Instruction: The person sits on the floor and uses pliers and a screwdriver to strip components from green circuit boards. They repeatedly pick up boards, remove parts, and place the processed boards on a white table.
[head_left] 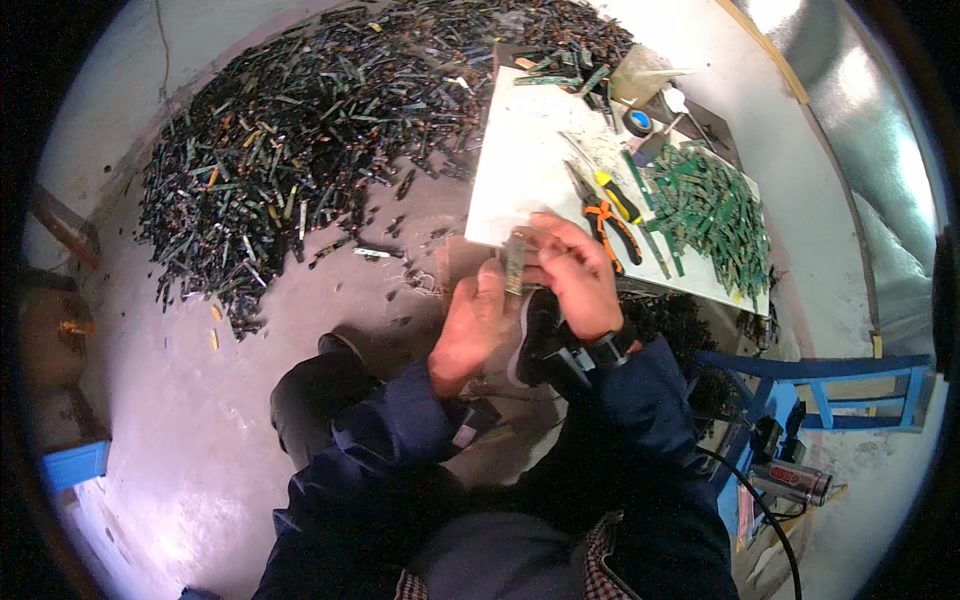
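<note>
Both my hands meet just off the near left corner of a white work board (520, 160). Between them is a small narrow strip (516, 262), greenish and brownish, which looks like a circuit board piece; motion blurs its details. My left hand (472, 318) grips its lower part, thumb upward. My right hand (572, 268) is curled round its upper end with the fingertips pinched on it. Just beyond my right hand, pliers with orange and black handles (600, 222) lie on the board. Beside them rests a yellow and black screwdriver (618, 196).
A large heap of dark strips (330, 130) covers the floor ahead and left. Green strips (705, 205) are piled on the board's right side, near a tape roll (637, 122) and a container (640, 78). A blue metal frame (820, 390) and a silvery power tool (795, 482) stand at right.
</note>
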